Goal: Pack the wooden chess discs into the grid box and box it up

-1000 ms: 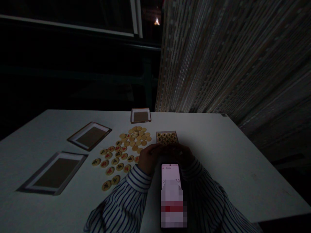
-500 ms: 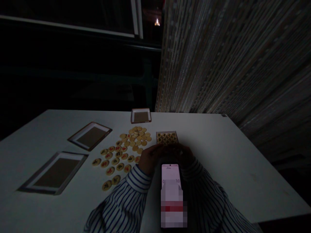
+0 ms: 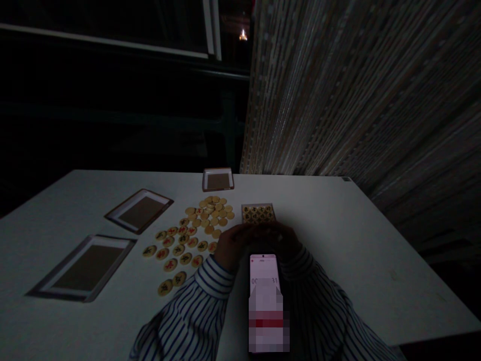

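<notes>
My L hand [image 3: 230, 245] & R hand [image 3: 284, 241] at near side of box [image 3: 258, 204], pcs [image 3: 258, 214] in rows inside. Fingers [image 3: 241, 230]: too dark, can't tell grip. Loose pcs [image 3: 192, 231] on bench [image 3: 338, 240], to L. Phone [image 3: 265, 301] lit, nearer me.

Just nearer me than my grip lies a lit phone [image 3: 263, 268], on the white table [image 3: 338, 240] spreading around my grip. Beyond it to the right hangs a string curtain [image 3: 319, 85]; far ahead, a small light [image 3: 243, 35] glows beside a pale frame [image 3: 208, 25].
</notes>
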`<state>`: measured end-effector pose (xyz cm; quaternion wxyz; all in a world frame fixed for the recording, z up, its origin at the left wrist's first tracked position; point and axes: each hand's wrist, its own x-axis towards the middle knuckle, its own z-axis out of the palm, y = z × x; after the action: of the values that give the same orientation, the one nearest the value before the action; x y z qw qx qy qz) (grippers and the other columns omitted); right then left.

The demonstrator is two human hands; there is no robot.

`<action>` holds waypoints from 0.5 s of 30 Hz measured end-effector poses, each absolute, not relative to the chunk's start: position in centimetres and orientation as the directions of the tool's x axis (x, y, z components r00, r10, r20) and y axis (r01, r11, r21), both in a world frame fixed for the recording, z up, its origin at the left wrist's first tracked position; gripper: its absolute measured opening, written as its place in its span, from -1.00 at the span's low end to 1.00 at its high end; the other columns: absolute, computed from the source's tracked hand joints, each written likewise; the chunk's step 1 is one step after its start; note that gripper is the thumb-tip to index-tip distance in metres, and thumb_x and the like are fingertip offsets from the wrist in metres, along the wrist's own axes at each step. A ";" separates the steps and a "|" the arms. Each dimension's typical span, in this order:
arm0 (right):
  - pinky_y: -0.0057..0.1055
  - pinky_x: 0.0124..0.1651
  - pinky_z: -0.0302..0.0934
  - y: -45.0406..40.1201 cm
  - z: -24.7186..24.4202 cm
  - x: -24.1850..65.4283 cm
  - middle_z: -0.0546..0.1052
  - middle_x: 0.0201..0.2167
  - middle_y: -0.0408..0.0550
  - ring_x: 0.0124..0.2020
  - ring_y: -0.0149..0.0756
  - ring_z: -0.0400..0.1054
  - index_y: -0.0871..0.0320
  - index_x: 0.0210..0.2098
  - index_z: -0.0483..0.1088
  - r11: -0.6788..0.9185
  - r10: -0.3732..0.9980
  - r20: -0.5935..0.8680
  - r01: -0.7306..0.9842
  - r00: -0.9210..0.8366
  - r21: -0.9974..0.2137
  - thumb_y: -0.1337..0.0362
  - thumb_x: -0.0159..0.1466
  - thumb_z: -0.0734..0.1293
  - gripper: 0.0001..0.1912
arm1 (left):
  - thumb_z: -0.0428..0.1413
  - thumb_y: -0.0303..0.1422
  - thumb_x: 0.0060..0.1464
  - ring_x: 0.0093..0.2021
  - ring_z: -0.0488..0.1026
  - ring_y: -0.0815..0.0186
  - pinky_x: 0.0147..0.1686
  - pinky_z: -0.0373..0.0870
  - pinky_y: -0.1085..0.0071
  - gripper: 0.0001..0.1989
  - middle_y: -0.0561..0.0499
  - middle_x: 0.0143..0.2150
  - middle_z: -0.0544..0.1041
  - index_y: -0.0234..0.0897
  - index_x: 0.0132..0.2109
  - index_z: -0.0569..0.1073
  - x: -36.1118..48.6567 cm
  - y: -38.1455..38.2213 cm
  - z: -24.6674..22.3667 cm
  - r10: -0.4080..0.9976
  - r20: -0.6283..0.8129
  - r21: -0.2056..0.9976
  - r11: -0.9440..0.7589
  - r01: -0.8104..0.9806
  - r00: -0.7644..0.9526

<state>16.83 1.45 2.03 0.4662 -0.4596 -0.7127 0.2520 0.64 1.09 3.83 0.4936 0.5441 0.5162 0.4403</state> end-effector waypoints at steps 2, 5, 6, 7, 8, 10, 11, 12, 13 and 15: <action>-0.28 -0.26 0.36 1.6 2.0 16.9 0.55 -0.34 0.02 -0.31 -0.21 0.44 0.13 -0.29 0.49 0.468 0.880 0.449 0.428 -0.151 -0.773 0.14 0.11 0.31 -0.75 | 0.10 -0.28 -0.11 -0.30 0.51 0.25 -0.31 0.47 0.41 -0.71 -0.06 -0.31 0.58 -0.35 -0.23 0.51 0.6 1.2 3.7 0.996 -0.052 0.995 0.045 0.094 0.076; -0.28 -0.27 0.36 1.7 1.8 16.9 0.56 -0.35 0.01 -0.32 -0.22 0.44 0.13 -0.30 0.49 0.499 0.863 0.480 0.425 -0.159 -0.755 0.15 0.13 0.29 -0.76 | 0.10 -0.28 -0.11 -0.31 0.50 0.26 -0.31 0.46 0.41 -0.71 -0.07 -0.31 0.58 -0.35 -0.24 0.51 0.6 1.2 3.7 0.994 -0.074 0.995 0.067 0.077 0.082; -0.29 -0.27 0.36 1.7 1.8 16.9 0.56 -0.34 0.01 -0.31 -0.22 0.44 0.13 -0.29 0.48 0.510 0.857 0.487 0.420 -0.169 -0.751 0.16 0.14 0.28 -0.77 | 0.10 -0.28 -0.11 -0.31 0.50 0.26 -0.32 0.46 0.41 -0.72 -0.07 -0.32 0.58 -0.35 -0.25 0.51 0.6 1.2 3.7 0.994 -0.076 0.995 0.070 0.077 0.078; -0.29 -0.26 0.36 1.7 1.8 16.9 0.55 -0.33 0.00 -0.31 -0.23 0.44 0.12 -0.28 0.48 0.521 0.850 0.496 0.415 -0.177 -0.745 0.17 0.15 0.27 -0.77 | 0.10 -0.28 -0.12 -0.33 0.50 0.26 -0.33 0.46 0.41 -0.73 -0.06 -0.34 0.58 -0.35 -0.27 0.51 0.6 1.2 3.8 0.995 -0.077 0.995 0.072 0.074 0.067; -0.30 -0.26 0.36 1.7 1.8 16.8 0.55 -0.33 0.01 -0.31 -0.23 0.44 0.12 -0.28 0.48 0.534 0.842 0.508 0.413 -0.183 -0.738 0.17 0.16 0.27 -0.77 | 0.11 -0.29 -0.13 -0.34 0.50 0.26 -0.34 0.46 0.41 -0.74 -0.06 -0.35 0.58 -0.35 -0.28 0.51 0.6 1.2 3.9 0.995 -0.079 0.995 0.076 0.066 0.058; -0.30 -0.27 0.35 1.7 2.0 16.8 0.55 -0.34 0.02 -0.31 -0.23 0.44 0.12 -0.27 0.48 0.560 0.823 0.538 0.423 -0.183 -0.713 0.17 0.17 0.26 -0.76 | 0.12 -0.29 -0.15 -0.35 0.50 0.27 -0.35 0.46 0.42 -0.75 -0.06 -0.37 0.58 -0.34 -0.29 0.51 0.6 1.2 4.0 0.995 -0.088 0.996 0.086 0.038 0.044; -0.31 -0.27 0.35 1.6 2.1 16.7 0.55 -0.34 0.02 -0.31 -0.23 0.44 0.13 -0.27 0.48 0.574 0.811 0.555 0.432 -0.185 -0.695 0.17 0.17 0.26 -0.77 | 0.13 -0.29 -0.15 -0.35 0.50 0.27 -0.35 0.46 0.41 -0.75 -0.06 -0.38 0.58 -0.34 -0.29 0.51 0.7 1.1 4.0 0.995 -0.091 0.996 0.090 0.024 0.045; -0.31 -0.27 0.35 1.6 2.2 16.7 0.55 -0.34 0.03 -0.31 -0.23 0.44 0.13 -0.27 0.47 0.590 0.798 0.571 0.442 -0.192 -0.676 0.18 0.17 0.26 -0.77 | 0.14 -0.29 -0.16 -0.35 0.51 0.26 -0.34 0.46 0.41 -0.74 -0.06 -0.37 0.58 -0.34 -0.29 0.51 0.7 1.1 4.0 0.995 -0.092 0.996 0.092 0.012 0.048; -0.32 -0.27 0.35 1.6 2.3 16.7 0.55 -0.34 0.04 -0.31 -0.23 0.43 0.13 -0.26 0.47 0.606 0.784 0.586 0.451 -0.203 -0.655 0.19 0.16 0.26 -0.77 | 0.15 -0.29 -0.17 -0.33 0.51 0.25 -0.33 0.46 0.40 -0.74 -0.07 -0.36 0.58 -0.35 -0.29 0.51 0.7 1.1 3.9 0.994 -0.094 0.996 0.094 0.002 0.058; -0.34 -0.29 0.35 1.6 2.5 16.7 0.54 -0.34 0.04 -0.32 -0.24 0.43 0.14 -0.25 0.46 0.635 0.755 0.617 0.477 -0.220 -0.607 0.20 0.16 0.27 -0.78 | 0.17 -0.28 -0.17 -0.28 0.50 0.24 -0.28 0.46 0.38 -0.70 -0.08 -0.31 0.58 -0.34 -0.25 0.51 0.7 1.2 3.7 0.992 -0.097 0.994 0.100 -0.031 0.078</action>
<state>16.67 1.62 2.52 0.4783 -0.4014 -0.7674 0.1455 0.72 1.16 3.69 0.5516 0.4847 0.4957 0.4637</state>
